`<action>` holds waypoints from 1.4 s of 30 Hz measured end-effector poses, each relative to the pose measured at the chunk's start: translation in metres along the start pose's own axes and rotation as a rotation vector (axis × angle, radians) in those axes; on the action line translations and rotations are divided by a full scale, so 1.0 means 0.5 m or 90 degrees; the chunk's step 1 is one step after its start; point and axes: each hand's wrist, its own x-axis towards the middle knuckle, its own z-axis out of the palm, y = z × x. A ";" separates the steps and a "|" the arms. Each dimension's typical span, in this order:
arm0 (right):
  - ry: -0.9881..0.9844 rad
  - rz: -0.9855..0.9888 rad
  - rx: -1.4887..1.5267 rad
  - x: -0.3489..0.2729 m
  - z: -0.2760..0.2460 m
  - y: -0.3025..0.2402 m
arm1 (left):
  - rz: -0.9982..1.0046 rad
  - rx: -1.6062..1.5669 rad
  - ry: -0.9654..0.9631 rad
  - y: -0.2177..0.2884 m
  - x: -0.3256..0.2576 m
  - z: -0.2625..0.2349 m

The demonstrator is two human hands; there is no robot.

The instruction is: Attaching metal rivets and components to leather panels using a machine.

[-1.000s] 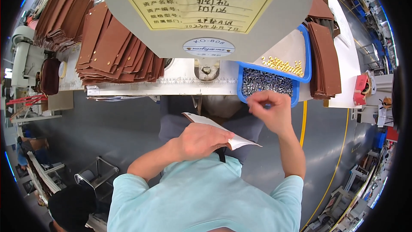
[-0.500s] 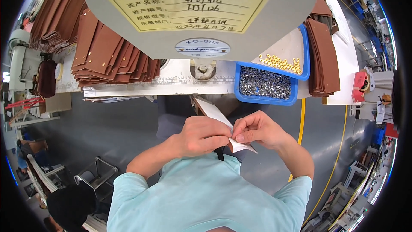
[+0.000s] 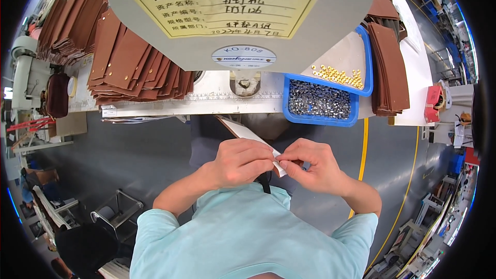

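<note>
Lying at the left of the white table [image 3: 206, 104], a fanned pile of brown pieces [image 3: 137, 59] is well apart from both hands. Right of it and nearer the body, the left hand [image 3: 240, 161] grasps a white-faced strip [image 3: 249, 133], its bent fingers and thumb closed over the strip's left side toward the near end. The strip is in front of the body, beyond the table's front edge, its long axis running aslant: the far end points left and away, just beside that edge in the view, and the near end comes right and toward the body, between the hands. Both hands touch it, the left covering more. The right hand [image 3: 312, 165] pinches the near end's right edge between thumb and forefinger; whether a small part is also held there, I cannot tell. Beyond the right hand, and nearer it than the left, stands a blue tray [image 3: 320, 120] of dark metal pieces, with a second blue tray [image 3: 370, 62] of gold-coloured ones overlapping it.
</note>
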 end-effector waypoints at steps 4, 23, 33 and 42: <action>0.022 -0.075 -0.111 -0.002 0.007 0.002 | -0.006 0.004 -0.009 0.003 -0.004 -0.001; 0.004 -0.242 -0.220 -0.046 0.045 0.090 | -0.196 -0.052 -0.084 0.091 -0.086 0.015; 0.100 -0.329 -0.319 -0.019 0.044 0.092 | -0.279 -0.053 -0.178 0.064 -0.054 0.021; 0.334 -0.011 -0.371 0.158 -0.218 0.078 | -0.345 0.027 -0.206 0.053 0.013 -0.018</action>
